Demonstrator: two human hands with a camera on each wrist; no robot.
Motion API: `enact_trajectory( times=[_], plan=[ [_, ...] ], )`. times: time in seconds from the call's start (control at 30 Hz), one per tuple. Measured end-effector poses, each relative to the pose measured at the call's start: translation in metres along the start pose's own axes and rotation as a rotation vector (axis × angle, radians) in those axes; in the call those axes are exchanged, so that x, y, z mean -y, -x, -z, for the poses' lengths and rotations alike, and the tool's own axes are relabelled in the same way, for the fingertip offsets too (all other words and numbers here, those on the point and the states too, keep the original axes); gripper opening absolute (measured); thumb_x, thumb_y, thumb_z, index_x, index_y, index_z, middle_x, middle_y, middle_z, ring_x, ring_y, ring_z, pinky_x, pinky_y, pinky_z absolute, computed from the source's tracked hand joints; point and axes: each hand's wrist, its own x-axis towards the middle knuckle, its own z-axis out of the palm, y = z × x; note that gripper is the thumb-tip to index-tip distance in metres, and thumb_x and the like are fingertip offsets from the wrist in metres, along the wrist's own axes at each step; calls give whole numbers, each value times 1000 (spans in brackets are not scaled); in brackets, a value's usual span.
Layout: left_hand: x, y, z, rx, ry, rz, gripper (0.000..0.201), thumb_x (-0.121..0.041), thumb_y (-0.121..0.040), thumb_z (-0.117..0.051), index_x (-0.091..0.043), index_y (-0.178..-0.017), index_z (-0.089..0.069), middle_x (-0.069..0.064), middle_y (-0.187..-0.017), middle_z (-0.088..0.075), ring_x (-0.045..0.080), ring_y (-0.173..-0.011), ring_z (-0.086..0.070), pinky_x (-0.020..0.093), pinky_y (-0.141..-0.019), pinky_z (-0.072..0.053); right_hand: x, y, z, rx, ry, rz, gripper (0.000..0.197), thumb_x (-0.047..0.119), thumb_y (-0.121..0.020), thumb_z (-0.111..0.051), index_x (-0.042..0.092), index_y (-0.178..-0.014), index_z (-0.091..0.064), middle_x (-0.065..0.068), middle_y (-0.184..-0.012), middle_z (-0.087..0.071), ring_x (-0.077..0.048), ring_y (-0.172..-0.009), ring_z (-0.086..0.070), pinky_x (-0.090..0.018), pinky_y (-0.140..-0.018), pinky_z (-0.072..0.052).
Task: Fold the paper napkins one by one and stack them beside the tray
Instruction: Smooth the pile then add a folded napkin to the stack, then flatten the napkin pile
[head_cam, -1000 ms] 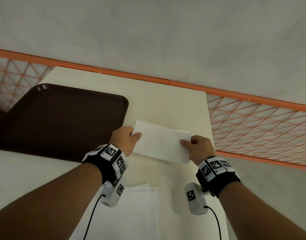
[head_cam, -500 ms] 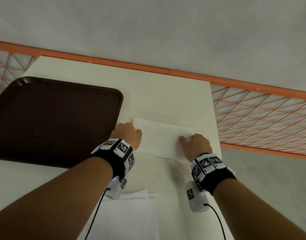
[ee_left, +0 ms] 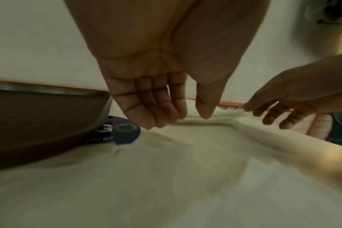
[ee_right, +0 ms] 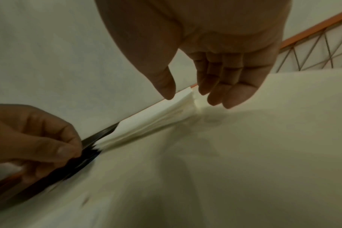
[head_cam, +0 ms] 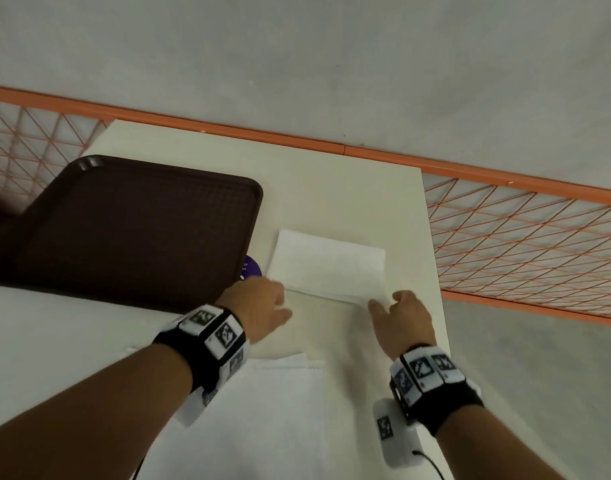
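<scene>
A folded white napkin (head_cam: 328,265) lies flat on the cream table just right of the brown tray (head_cam: 124,230); the right wrist view shows layered edges on this napkin (ee_right: 152,121). My left hand (head_cam: 259,306) sits at its near left corner, fingers relaxed and holding nothing, thumb apart from the fingers (ee_left: 166,114). My right hand (head_cam: 397,310) hovers at the near right corner, with thumb and fingers (ee_right: 224,95) spread just off the paper. A pile of unfolded white napkins (head_cam: 273,410) lies under my wrists.
A round purple sticker (head_cam: 251,268) shows on the table between tray and napkin. The table's right edge (head_cam: 432,271) runs close beside my right hand. An orange mesh fence (head_cam: 522,237) stands beyond it, with grey floor behind.
Both hands brought the folded napkin down onto the table beside the tray, let go of it and drew back toward me.
</scene>
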Motion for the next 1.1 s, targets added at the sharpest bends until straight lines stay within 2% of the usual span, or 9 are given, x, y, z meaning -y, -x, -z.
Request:
enact_trajectory(
  times=[0.1,0.17,0.33,0.47,0.6,0.73,0.87,1.0,1.1],
  plan=[
    [9,34,-18,177,-107,-82,38,-48,-86,-59,-26,-116,-57,-5,-119,-56,17,-107,-55,31,-91,-46,-13,46,-22,81,2,101,37,37,-87,-63,16,-116,-60,-2,-104,-66,-24,-101,-61,-28,-85,-45],
    [10,49,-30,237,-158,-101,44,-48,-86,-61,-23,-121,-53,-5,-123,-50,17,-113,-50,31,-93,-42,-18,73,-35,162,24,161,29,37,-85,-64,19,-107,-63,0,-97,-67,-22,-93,-63,-27,-80,-48],
    [1,63,-43,137,-234,-137,47,-41,-86,-63,-20,-124,-48,0,-124,-49,21,-114,-49,35,-94,-43,-26,114,-53,267,92,316,24,39,-88,-57,26,-108,-57,9,-99,-62,-13,-91,-59,-22,-79,-46],
    [-2,71,-50,104,-285,-191,41,-35,-91,-58,-21,-128,-50,1,-128,-46,22,-117,-45,35,-96,-40,-34,125,-60,296,189,462,27,39,-91,-52,24,-113,-55,9,-101,-51,-14,-95,-52,-23,-82,-42],
    [-3,73,-50,129,-196,-120,42,-39,-88,-60,-21,-125,-52,1,-128,-48,22,-118,-46,36,-99,-38,-37,126,-65,290,207,497,16,39,-91,-51,24,-94,-47,7,-94,-44,-15,-88,-43,-25,-76,-38],
    [-7,75,-47,134,-184,-97,28,-33,-90,-60,-20,-115,-57,1,-122,-52,22,-115,-49,36,-100,-38,-38,123,-70,283,204,493,16,33,-94,-45,24,-81,-39,3,-93,-44,-16,-85,-41,-26,-74,-36],
    [-7,82,-48,113,-144,-127,14,-28,-93,-54,-19,-102,-59,1,-110,-61,22,-103,-57,33,-90,-43,-42,120,-69,302,155,496,19,22,-96,-36,16,-96,-55,-2,-98,-51,-23,-96,-52,-28,-83,-41],
    [1,94,-41,143,2,-163,11,-33,-93,-54,-22,-93,-56,-5,-85,-56,19,-84,-57,32,-79,-48,-43,120,-66,331,119,514,19,21,-98,-35,15,-89,-51,-4,-96,-54,-22,-92,-51,-29,-83,-41],
    [2,97,-24,60,-27,-181,13,-34,-95,-51,-22,-96,-55,0,-89,-60,21,-85,-57,32,-77,-46,-43,121,-63,351,114,495,21,21,-97,-35,11,-91,-53,-5,-98,-55,-22,-92,-51,-30,-84,-41]
  ],
)
